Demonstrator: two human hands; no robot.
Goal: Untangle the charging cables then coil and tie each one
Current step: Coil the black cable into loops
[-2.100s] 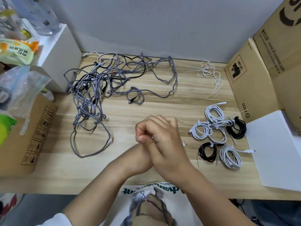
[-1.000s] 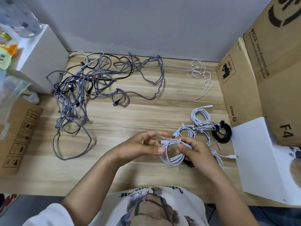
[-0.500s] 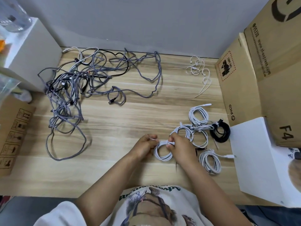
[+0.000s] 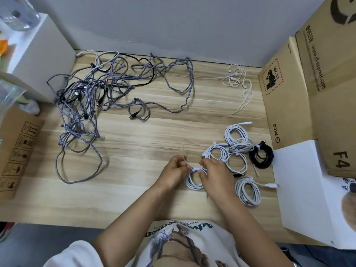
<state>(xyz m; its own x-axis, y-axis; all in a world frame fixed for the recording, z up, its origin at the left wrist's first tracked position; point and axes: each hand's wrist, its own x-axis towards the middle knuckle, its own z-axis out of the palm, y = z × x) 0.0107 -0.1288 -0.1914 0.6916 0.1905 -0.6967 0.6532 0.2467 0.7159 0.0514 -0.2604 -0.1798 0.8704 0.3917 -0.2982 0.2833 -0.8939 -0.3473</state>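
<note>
Head view: near the bench's [image 4: 146, 199] front edge, towards its right end, both hands work on 1 small white coil [image 4: 193, 180] lying on the wood. The left hand [image 4: 173, 173] pinches a thin white tie strip [image 4: 187, 163] at the coil's top, and the right hand [image 4: 215, 175] has its fingers curled over the coil's right side, pinching the wrap point. Just beside them, along the right edge, lie the finished coils [image 4: 238, 143], white and 1 black [image 4: 261, 157]. The grey braided tangle [image 4: 92, 97] sprawls across the back-left corner, untouched. Spare ties [image 4: 240, 83] lie at the back right. The likely risk: if the right hand eases off before the tie is cinched, the springy loops could fan open, or the thin strip could slip from the left fingertips.
</note>
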